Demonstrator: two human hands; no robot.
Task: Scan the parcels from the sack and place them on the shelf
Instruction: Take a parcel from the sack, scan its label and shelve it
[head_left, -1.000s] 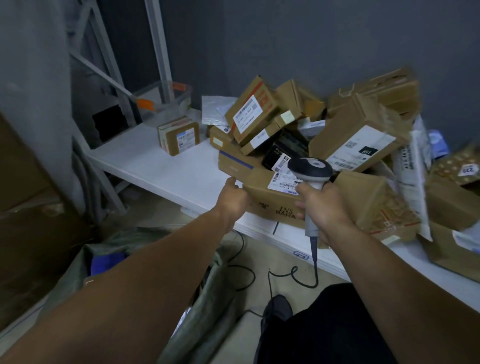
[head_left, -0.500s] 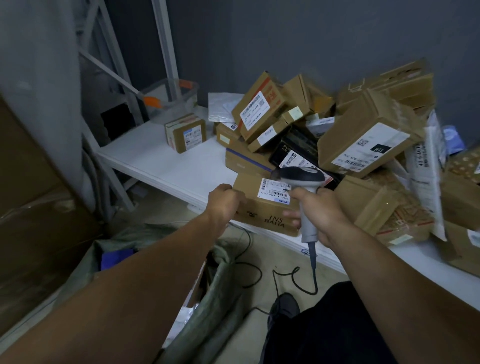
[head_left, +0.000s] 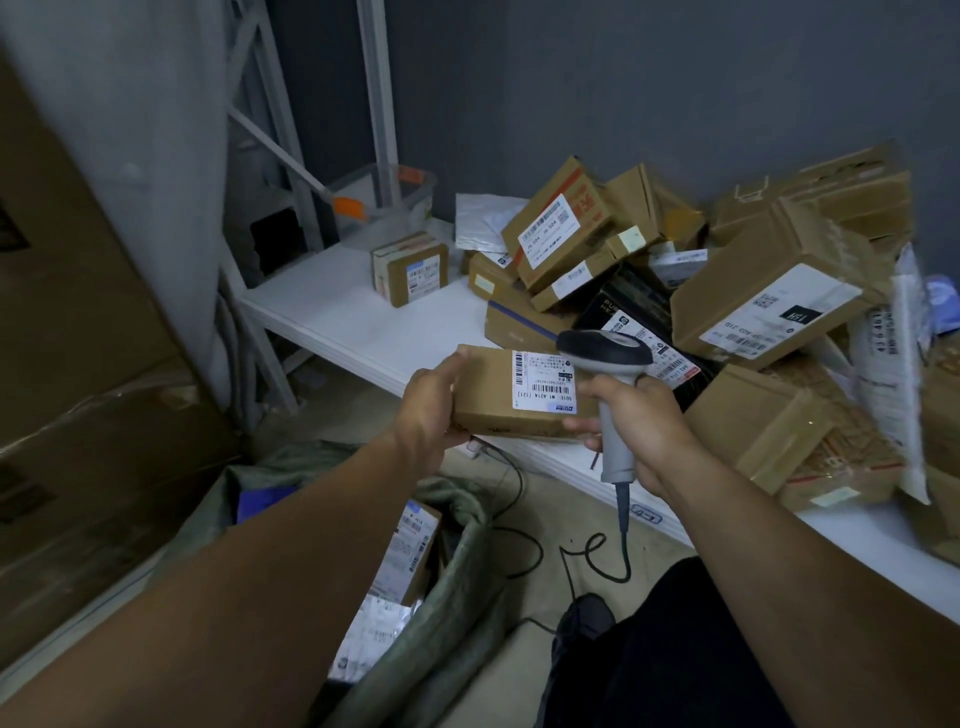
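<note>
My left hand (head_left: 428, 405) grips the left end of a small brown parcel (head_left: 491, 397) with a white barcode label facing up, held in the air in front of the white shelf (head_left: 353, 322). My right hand (head_left: 641, 428) holds a grey handheld scanner (head_left: 605, 358) by its handle, and its fingertips touch the parcel's right end. The scanner's dark head sits just above the label's right edge. Below my left arm lies the open green sack (head_left: 457, 613) with more labelled parcels (head_left: 410, 551) inside.
A heap of cardboard parcels (head_left: 753, 306) covers the right part of the shelf. A lone small box (head_left: 410, 267) and a clear plastic tub (head_left: 389, 202) stand at the left. The scanner's cable (head_left: 587, 556) trails on the floor. Large wrapped cartons (head_left: 83, 364) rise at my left.
The parcel has come off the shelf edge toward me and turned label-up. Both hands drew back with it, and the scanner head now sits by the label.
</note>
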